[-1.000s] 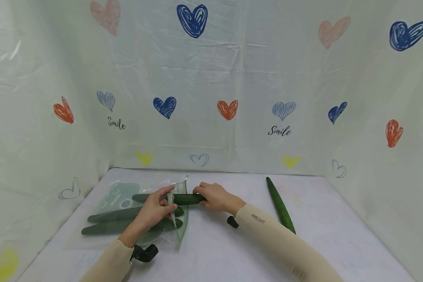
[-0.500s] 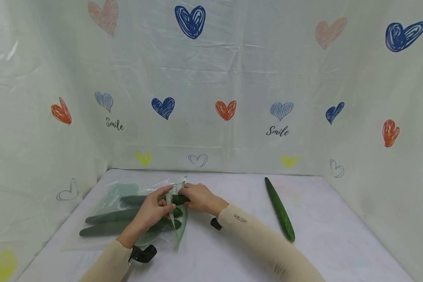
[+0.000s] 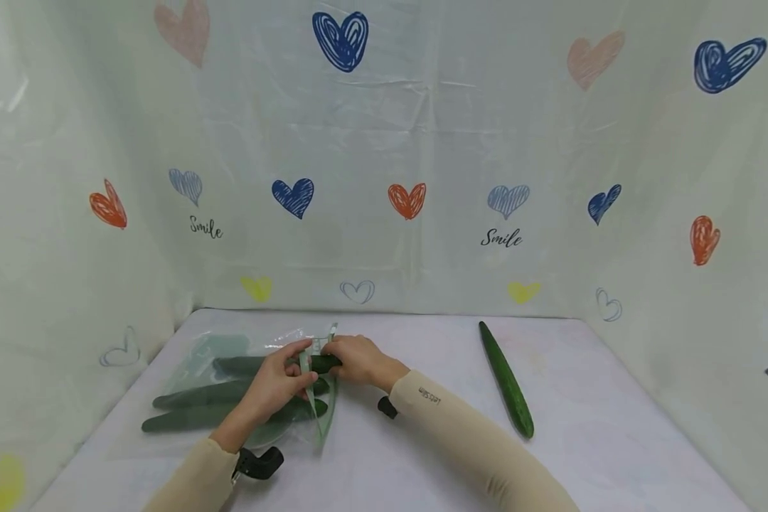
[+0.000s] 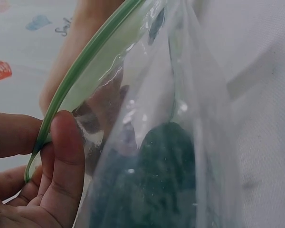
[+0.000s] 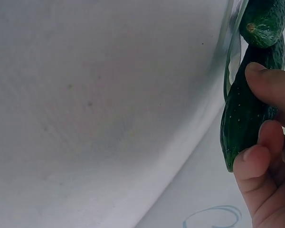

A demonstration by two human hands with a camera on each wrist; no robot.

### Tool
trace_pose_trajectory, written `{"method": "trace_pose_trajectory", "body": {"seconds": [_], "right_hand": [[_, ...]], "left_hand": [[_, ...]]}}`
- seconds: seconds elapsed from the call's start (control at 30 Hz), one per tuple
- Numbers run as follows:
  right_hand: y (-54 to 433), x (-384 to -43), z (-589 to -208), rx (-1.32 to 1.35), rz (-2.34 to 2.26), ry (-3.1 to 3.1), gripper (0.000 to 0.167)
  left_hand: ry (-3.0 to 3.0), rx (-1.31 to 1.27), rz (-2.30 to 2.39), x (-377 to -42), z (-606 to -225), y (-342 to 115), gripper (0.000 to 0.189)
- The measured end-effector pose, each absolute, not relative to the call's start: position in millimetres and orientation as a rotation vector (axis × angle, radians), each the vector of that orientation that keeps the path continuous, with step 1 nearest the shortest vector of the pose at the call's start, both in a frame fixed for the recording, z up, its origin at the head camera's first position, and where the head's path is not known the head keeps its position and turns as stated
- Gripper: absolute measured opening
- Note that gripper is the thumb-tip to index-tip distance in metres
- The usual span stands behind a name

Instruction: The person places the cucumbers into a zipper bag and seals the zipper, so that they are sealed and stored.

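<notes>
Beige sleeves [image 3: 467,434] slant inward, left hand [image 3: 272,380] pinching a plastic bag [image 3: 222,344], right hand [image 3: 358,358] gripping a cucumber [image 5: 243,114].

Clear green-edged bag [image 3: 214,348], mouth open, two cucumbers [image 3: 188,418] inside, third cucumber [image 5: 242,114] mostly in, fourth cucumber [image 3: 506,380] apart

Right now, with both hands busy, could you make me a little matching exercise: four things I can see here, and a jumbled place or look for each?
Things
1. Left hand
2. Right hand
3. Loose cucumber
4. Plastic bag

Places and looks
A. Lying on the table, apart from both hands
B. See-through, with a green-edged mouth
C. Pinching the bag's edge
D. Gripping the end of a partly bagged cucumber

Right pairs: 1-C, 2-D, 3-A, 4-B
</notes>
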State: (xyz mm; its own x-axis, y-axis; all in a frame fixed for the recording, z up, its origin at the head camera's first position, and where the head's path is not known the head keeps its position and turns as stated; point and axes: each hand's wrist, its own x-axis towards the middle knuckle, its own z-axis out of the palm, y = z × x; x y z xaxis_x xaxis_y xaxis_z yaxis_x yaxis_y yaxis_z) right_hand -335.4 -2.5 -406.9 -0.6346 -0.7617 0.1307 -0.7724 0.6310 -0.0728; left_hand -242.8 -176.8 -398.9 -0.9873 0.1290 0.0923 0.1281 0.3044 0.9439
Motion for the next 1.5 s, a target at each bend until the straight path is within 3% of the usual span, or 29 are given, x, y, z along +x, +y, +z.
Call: {"method": "trace_pose_trajectory", "body": {"seconds": [0.37, 0.6, 0.9, 1.5], "right_hand": [[10.4, -338.2, -409.3, 1.292, 0.424, -2.862, 0.030], [20.0, -339.7, -413.2, 1.184, 0.246, -2.890, 0.031], [17.8, -340.0, -414.0, 1.302, 0.453, -2.832, 0.028], [15.9, -336.9, -410.3, 1.351, 0.432, -2.750, 0.026]], "left_hand": [[2.522, 0.242, 1.840, -242.9, -401.2, -174.5, 0.063], [2.521, 0.234, 1.852, -243.4, -403.2, -175.0, 0.063], [2.537, 0.210, 1.844, -246.8, -406.3, -176.1, 0.065], [2.500, 0.229, 1.884, -242.8, -399.9, -175.6, 0.064]]}}
